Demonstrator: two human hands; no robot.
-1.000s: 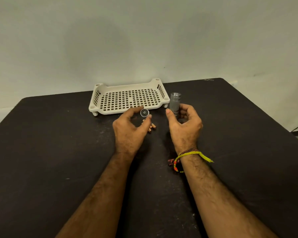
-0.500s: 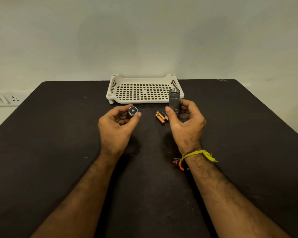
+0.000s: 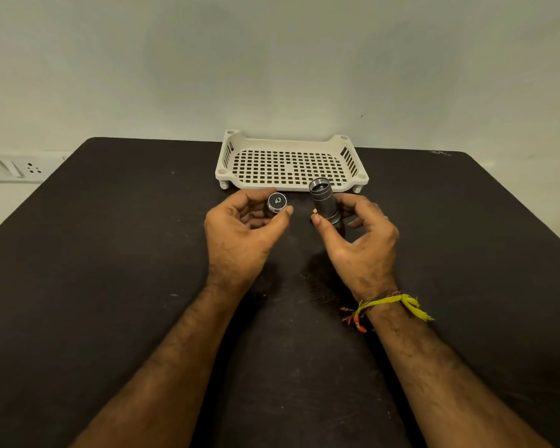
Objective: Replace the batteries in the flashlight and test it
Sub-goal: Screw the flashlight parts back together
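Between the two hands a small gap is staying open: left hand (image 3: 243,231) grip is pinching the end cap (image 3: 276,202), right hand (image 3: 359,240) grip is clamping the flashlight body (image 3: 323,203), w/ axis nearly upright, threaded mouth up, just right of cap. Batteries (image 3: 315,212) are peeking beside right thumb.

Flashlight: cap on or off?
Off. Right hand holds the flashlight body, threaded end open; left hand holds the cap apart.

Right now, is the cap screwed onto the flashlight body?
No, the cap sits in the left hand, apart from the flashlight body in the right hand.
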